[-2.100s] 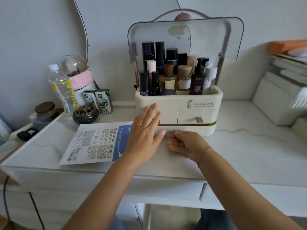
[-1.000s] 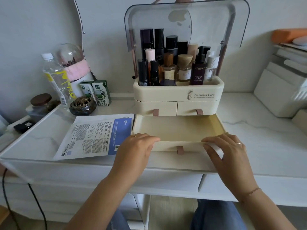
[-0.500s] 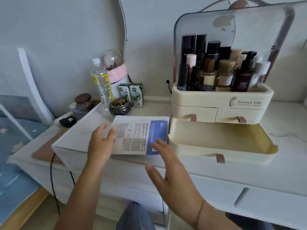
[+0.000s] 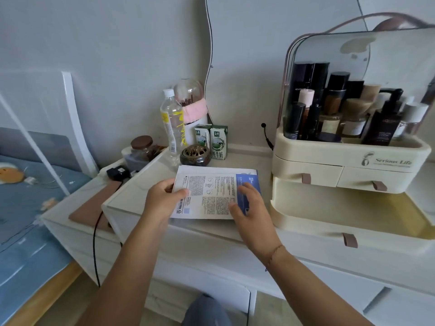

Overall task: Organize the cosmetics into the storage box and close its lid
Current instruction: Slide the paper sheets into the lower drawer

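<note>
A flat white and blue face-mask sachet (image 4: 211,191) lies on the white dresser top. My left hand (image 4: 162,198) grips its left edge, thumb on top. My right hand (image 4: 249,208) rests with spread fingers on its blue right end. To the right stands the cream storage box (image 4: 348,158) with its clear lid (image 4: 353,55) raised. Several bottles and tubes (image 4: 339,109) fill the top tray. The wide bottom drawer (image 4: 329,215) is pulled out and looks bare inside. The two small upper drawers are shut.
Behind the sachet stand a water bottle (image 4: 173,125), two green milk cartons (image 4: 214,142), a dark round incense burner (image 4: 195,155) and a pink-banded brush holder (image 4: 193,107). A brown-lidded jar (image 4: 141,149) and a black plug (image 4: 116,171) sit at the left. A bed (image 4: 26,208) lies beyond.
The bottom drawer was pulled out about a second ago. Since then both hands have moved left onto the sachet, and the left hand has closed on its edge. The view has swung left.
</note>
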{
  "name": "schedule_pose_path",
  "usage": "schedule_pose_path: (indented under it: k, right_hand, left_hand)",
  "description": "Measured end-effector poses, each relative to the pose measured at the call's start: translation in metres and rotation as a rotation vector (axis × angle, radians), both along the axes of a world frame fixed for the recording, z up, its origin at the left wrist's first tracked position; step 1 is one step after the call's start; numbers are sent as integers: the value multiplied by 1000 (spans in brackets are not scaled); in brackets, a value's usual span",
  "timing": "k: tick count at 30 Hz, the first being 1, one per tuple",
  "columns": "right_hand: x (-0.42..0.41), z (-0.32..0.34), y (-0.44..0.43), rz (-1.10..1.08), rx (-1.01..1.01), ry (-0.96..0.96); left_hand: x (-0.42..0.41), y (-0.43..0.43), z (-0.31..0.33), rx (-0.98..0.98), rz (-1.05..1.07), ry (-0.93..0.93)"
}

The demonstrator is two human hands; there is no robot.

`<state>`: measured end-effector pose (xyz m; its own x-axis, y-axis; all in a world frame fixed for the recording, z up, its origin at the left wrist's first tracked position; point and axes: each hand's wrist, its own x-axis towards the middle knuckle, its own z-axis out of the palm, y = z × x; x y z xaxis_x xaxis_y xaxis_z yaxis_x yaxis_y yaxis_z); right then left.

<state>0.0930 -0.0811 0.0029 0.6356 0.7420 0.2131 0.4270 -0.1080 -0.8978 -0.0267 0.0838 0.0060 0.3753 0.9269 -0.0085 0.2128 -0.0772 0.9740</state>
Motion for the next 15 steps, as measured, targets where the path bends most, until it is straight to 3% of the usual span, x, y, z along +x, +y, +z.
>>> schedule_pose_path:
  k: [12,15]
  right_hand:
    - [2,-9,9,-27,59,-17]
    - [3,-10,9,-10,50,-22]
  left_hand:
    - [7,-1,-5,88,10,-131]
    - [8,4,-2,10,44,-124]
